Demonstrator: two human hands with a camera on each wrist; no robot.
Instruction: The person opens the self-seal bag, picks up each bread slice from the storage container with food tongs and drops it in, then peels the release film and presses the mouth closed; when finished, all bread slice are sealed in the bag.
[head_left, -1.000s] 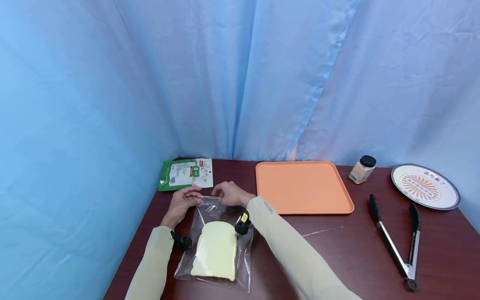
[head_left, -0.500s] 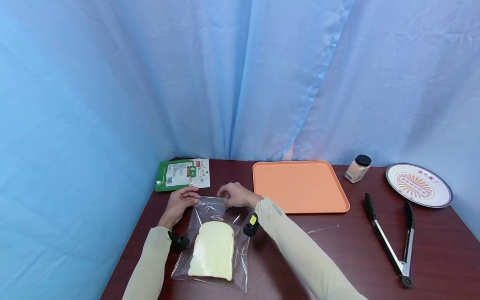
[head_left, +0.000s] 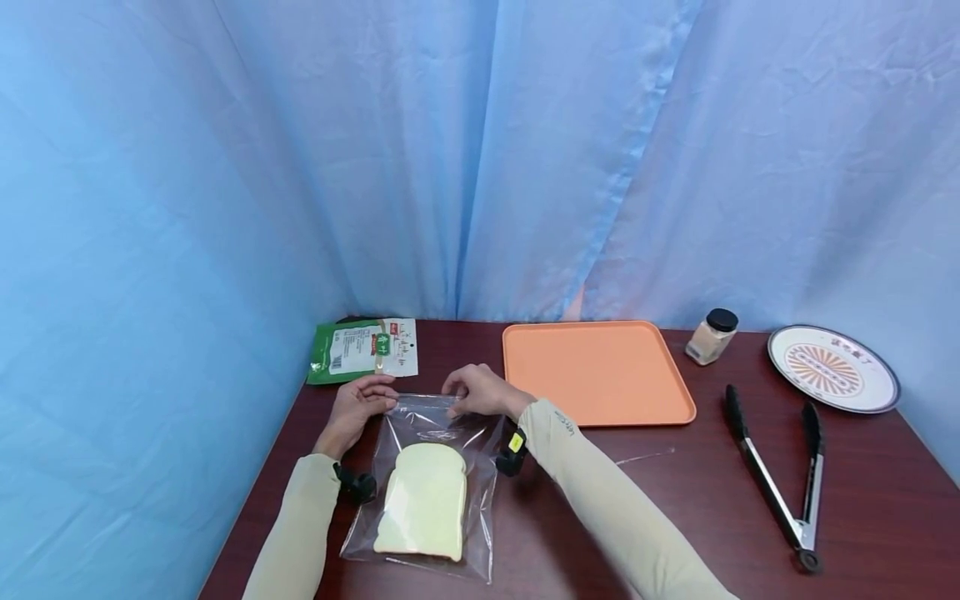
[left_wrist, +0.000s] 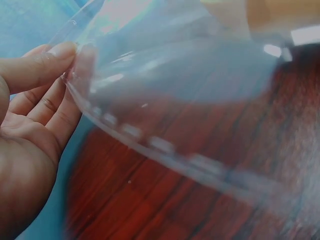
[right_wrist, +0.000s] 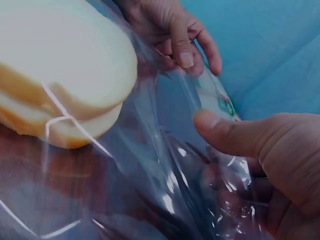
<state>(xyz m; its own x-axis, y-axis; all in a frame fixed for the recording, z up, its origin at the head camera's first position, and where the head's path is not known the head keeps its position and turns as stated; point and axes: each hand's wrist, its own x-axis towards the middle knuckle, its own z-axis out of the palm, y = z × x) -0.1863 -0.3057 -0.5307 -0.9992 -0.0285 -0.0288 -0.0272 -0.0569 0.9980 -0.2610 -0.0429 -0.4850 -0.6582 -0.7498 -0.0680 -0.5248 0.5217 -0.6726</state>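
Sliced white bread (head_left: 422, 500) lies inside a clear plastic bag (head_left: 431, 427) on the table; the right wrist view shows two stacked slices (right_wrist: 65, 65). My left hand (head_left: 354, 414) pinches the bag's far left corner between thumb and fingers, plain in the left wrist view, where the bag edge (left_wrist: 165, 146) runs off to the right. On the same far edge, to the right, my right hand (head_left: 483, 392) holds the film, thumb in front and fingers behind it (right_wrist: 295, 160). Part of the bag's right edge is hidden by the right wrist camera.
Behind the left hand lies a green and white pouch (head_left: 362, 350). An orange tray (head_left: 600, 375) is at the back, with a black-lidded jar (head_left: 711, 337) beside it. Tongs (head_left: 780, 492) and a patterned plate (head_left: 834, 369) lie to the right. Blue curtains enclose the table.
My right hand has slid to the right along the bag's far edge, away from the left hand. The left hand keeps its pinch, and the edge between the hands shows more.
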